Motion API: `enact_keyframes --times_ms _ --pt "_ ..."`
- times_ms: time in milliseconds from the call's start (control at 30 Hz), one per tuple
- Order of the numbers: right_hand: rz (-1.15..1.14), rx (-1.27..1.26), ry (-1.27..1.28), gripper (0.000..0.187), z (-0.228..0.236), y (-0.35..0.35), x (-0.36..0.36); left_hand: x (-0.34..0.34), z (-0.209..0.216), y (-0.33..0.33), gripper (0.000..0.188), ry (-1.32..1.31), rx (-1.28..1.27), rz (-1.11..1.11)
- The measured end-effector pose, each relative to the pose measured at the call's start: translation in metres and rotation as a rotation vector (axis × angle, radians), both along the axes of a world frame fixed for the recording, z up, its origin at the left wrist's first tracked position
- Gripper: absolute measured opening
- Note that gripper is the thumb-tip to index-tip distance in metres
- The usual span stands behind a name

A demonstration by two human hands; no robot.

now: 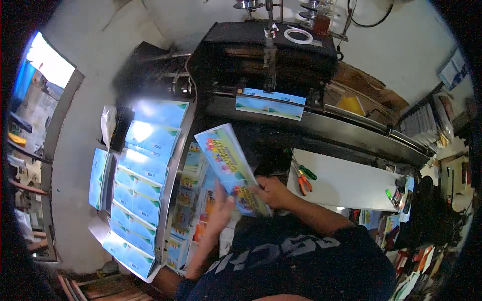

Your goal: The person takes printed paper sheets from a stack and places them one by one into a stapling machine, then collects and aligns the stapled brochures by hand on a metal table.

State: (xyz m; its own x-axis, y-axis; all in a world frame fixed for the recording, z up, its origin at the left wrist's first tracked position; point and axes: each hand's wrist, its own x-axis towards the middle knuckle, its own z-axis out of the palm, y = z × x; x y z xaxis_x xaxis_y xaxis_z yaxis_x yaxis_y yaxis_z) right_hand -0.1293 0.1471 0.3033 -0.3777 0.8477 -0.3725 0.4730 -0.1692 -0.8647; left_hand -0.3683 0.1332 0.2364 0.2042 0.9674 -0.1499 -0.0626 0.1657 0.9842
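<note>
A long printed booklet cover or thin stack of booklets (226, 165), blue and yellow with colourful lettering, is held tilted in front of my body. My right hand (273, 193) grips its right edge near the lower end, thumb on the printed face. At its lower left edge is my left hand (220, 208), slightly blurred, with fingers stretched out along the side. Beyond them stands a dark stitching machine (266, 55); a folded light-blue printed sheet (271, 106) lies on its metal bar.
Overlapping blue printed booklets (138, 200) fill a sloping metal tray at left. Orange-handled pliers (303, 181) and a green-handled screwdriver (307, 172) lie on a white board (346, 183) at right. More prints (183, 210) sit below the tray's edge. Wire spools (248, 4) stand above the machine.
</note>
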Motion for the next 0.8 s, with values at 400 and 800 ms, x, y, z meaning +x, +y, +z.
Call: enact_keyframes --times_ms 400,800 --pt "-0.247 0.178 0.193 0.036 -0.034 0.014 0.074 0.100 0.043 0.027 0.054 -0.124 -0.344 -0.166" --pt "-0.668 0.086 -0.264 0.038 -0.025 -0.004 0.289 0.183 0.012 0.064 0.062 -0.844 -0.658 -0.232"
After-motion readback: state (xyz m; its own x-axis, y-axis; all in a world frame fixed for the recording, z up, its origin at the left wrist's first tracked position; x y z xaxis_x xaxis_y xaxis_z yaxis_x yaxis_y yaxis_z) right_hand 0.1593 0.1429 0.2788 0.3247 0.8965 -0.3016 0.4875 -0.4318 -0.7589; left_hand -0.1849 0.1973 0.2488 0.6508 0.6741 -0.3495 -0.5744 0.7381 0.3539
